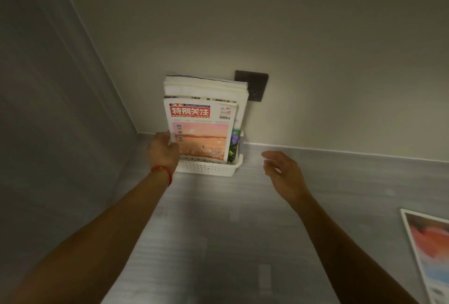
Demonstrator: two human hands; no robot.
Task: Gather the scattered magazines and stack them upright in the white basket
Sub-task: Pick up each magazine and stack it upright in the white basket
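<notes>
A pale cream wall filled the far part of the view, meeting a grey panel on the left at a corner. Below them lay the grey brushed surface, which carried everything else.

In the far corner of that surface stood the white perforated plastic basket, set against the wall. Several magazines stood upright in it, leaning back toward the wall. The tallest, a thick white-edged bundle of magazines, rose at the back. In front of it stood the nearest one, a magazine with a red title banner and an orange sunset cover, its lower edge down inside the basket. A sliver of a purple and green cover showed at its right side.

The left hand was at the left edge of the sunset magazine, its grip pinching that edge between thumb and fingers. A thin red cord bracelet circled the left wrist. The right hand hovered above the surface, to the right of the basket and apart from it, its grip spread and loose, holding nothing.

At the near right edge lay a blurred flat magazine with a pink and blue cover, well apart from the basket. A dark square wall plate sat on the wall behind the tallest magazines.
</notes>
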